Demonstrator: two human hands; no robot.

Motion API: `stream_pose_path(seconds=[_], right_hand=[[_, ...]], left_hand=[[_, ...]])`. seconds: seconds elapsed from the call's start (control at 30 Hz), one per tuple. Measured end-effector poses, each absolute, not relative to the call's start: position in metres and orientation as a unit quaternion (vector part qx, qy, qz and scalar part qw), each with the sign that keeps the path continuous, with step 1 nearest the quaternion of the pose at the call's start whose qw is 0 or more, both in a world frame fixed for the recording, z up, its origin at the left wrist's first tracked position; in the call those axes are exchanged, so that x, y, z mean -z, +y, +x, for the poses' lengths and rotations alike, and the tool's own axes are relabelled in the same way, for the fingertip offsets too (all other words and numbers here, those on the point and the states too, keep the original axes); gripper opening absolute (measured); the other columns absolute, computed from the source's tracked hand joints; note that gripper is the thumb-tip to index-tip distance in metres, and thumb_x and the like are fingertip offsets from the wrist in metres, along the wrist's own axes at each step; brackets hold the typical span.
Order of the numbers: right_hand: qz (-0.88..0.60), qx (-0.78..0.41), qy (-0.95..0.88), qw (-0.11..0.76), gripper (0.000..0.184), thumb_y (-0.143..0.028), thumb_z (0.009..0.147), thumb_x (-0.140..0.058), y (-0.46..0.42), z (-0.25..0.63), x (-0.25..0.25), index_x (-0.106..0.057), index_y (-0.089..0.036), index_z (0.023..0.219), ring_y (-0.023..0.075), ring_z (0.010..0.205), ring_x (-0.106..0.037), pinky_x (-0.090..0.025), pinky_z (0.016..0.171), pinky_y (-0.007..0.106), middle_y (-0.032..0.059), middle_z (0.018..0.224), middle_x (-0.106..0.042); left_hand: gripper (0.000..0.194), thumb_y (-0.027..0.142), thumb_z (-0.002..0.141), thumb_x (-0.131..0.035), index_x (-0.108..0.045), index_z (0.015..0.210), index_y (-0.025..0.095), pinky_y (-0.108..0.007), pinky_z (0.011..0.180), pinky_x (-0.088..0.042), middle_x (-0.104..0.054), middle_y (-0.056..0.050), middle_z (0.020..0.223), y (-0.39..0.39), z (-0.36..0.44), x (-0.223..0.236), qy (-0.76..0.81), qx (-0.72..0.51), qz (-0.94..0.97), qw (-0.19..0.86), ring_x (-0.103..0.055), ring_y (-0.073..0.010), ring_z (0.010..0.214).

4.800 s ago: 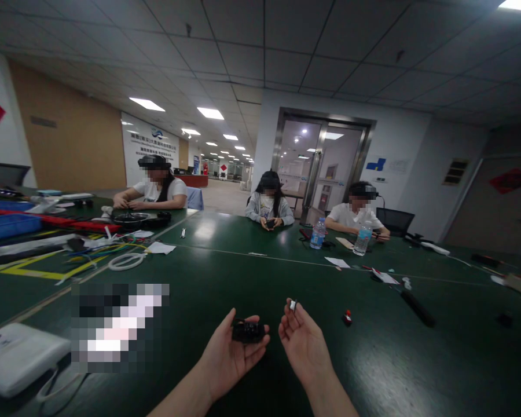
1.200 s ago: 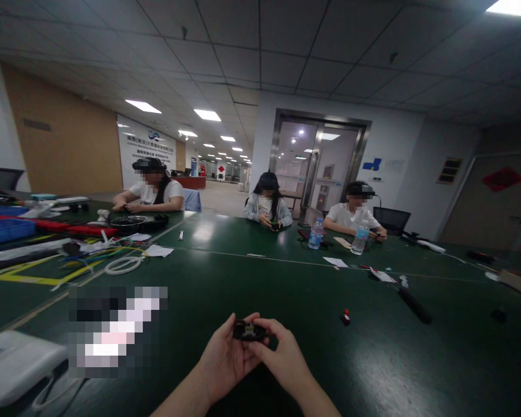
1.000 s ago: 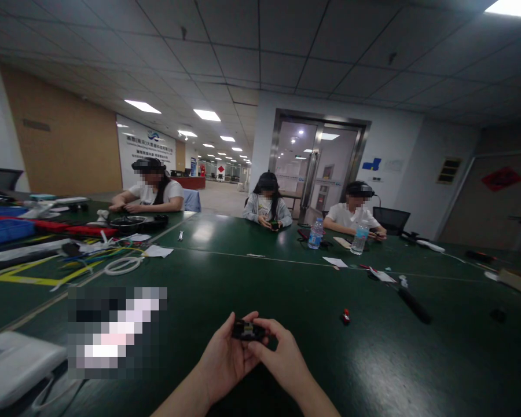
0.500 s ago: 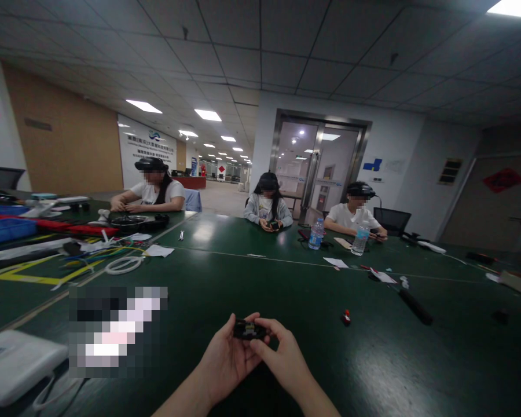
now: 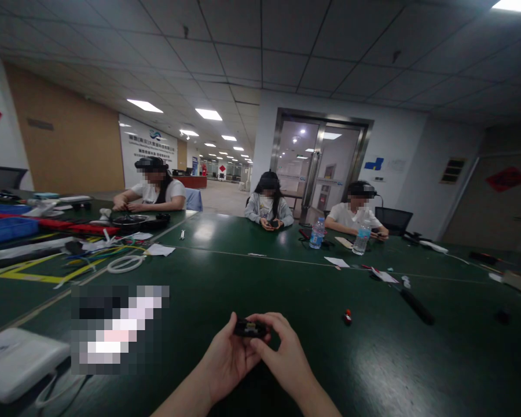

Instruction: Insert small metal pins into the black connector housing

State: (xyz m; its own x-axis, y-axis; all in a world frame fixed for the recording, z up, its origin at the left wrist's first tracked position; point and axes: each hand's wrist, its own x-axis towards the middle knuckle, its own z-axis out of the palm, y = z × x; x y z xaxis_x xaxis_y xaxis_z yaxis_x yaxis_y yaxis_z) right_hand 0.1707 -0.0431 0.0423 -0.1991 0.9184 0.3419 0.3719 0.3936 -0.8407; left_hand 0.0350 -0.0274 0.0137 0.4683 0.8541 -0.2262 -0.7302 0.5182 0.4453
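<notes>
Between both hands, above the green table (image 5: 208, 289), is a small black device (image 5: 245, 328) with a pale, metallic-looking part in its middle. I cannot make out its exact kind. My left hand (image 5: 228, 353) cradles it from the left and below, thumb at its left end. From the right, my right hand (image 5: 282, 347) grips its other end with thumb and fingers. A small red and dark item (image 5: 347, 317) lies on the table to the right of my hands.
At left are a white box-like device (image 5: 19, 362) with a cable, a blurred-out patch, a coiled white cable (image 5: 125, 264) and blue trays (image 5: 8, 230). Two water bottles (image 5: 316, 234), papers and a black rod (image 5: 417, 306) lie farther right. Three people sit across the table.
The black device has tilted slightly in my hands, and my right fingers have shifted a little. The view has drifted very slightly.
</notes>
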Motion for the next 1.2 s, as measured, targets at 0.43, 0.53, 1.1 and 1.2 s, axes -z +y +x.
stream_pose_path(seconds=[0.43, 0.53, 1.1, 1.2], right_hand=[[-0.466, -0.300, -0.729, 0.402, 0.030, -0.018, 0.068, -0.057, -0.0448, 0.1730, -0.0431, -0.062, -0.027, 0.097, 0.0205, 0.096, -0.050, -0.042, 0.078, 0.032, 0.0042, 0.100, -0.056], [-0.463, -0.298, -0.733, 0.399, 0.028, -0.018, 0.069, -0.055, -0.0453, 0.1734, -0.0439, -0.063, -0.027, 0.094, 0.0202, 0.095, -0.050, -0.042, 0.078, 0.032, 0.0038, 0.097, -0.057], [-0.447, -0.320, -0.669, 0.500, 0.021, -0.027, 0.073, -0.056, -0.0385, 0.1768, -0.0397, -0.063, -0.022, 0.093, 0.0211, 0.098, -0.053, -0.039, 0.089, 0.037, 0.0064, 0.099, -0.059], [-0.441, -0.352, -0.638, 0.523, 0.025, -0.032, 0.072, -0.058, -0.0356, 0.1785, -0.0390, -0.063, -0.020, 0.094, 0.0215, 0.093, -0.055, -0.041, 0.086, 0.038, 0.0069, 0.096, -0.061]], left_hand=[[0.046, 0.048, 0.088, -0.036, -0.055, 0.095, 0.007, -0.029, 0.073, -0.048, -0.067, -0.015, 0.084, -0.0304, 0.0377, -0.0116, 0.230, -0.437, 0.161, 0.855, -0.065, -0.0227, 0.081], [0.045, 0.047, 0.088, -0.037, -0.056, 0.092, 0.006, -0.029, 0.073, -0.048, -0.067, -0.015, 0.082, -0.0312, 0.0378, -0.0126, 0.231, -0.437, 0.167, 0.853, -0.066, -0.0223, 0.078], [0.037, 0.047, 0.085, -0.043, -0.056, 0.091, 0.012, -0.035, 0.084, -0.043, -0.067, -0.012, 0.082, -0.0286, 0.0375, -0.0101, 0.238, -0.444, 0.149, 0.851, -0.066, -0.0226, 0.077], [0.038, 0.046, 0.085, -0.043, -0.054, 0.098, 0.012, -0.034, 0.085, -0.042, -0.066, -0.014, 0.091, -0.0279, 0.0356, -0.0091, 0.223, -0.439, 0.161, 0.855, -0.065, -0.0235, 0.083]])
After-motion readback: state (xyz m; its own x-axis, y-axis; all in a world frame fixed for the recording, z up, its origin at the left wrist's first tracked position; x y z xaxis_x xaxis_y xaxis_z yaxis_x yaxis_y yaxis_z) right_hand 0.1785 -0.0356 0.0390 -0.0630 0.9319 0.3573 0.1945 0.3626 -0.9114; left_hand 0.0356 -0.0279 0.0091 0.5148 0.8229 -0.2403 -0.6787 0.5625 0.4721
